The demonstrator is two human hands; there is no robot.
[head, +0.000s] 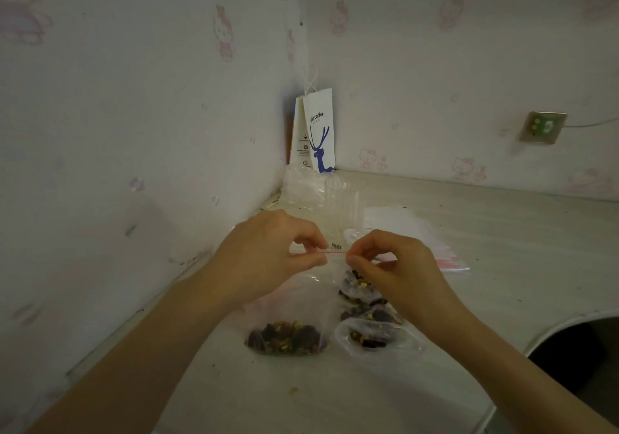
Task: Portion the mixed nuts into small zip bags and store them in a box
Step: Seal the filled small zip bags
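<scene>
We are pinching the red seal of a zip bag (288,299) of mixed nuts, left hand (268,256) and right hand (392,266) each in a closed grip, just left of the filled bags (371,319) on the worktop (502,232); an uneven press risks leaving gaps, spilling nuts.

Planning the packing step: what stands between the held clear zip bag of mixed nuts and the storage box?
Cannot judge: no box is visible. Both hands, left hand and right hand, pinch the red zip strip of the clear zip bag of mixed nuts.
</scene>
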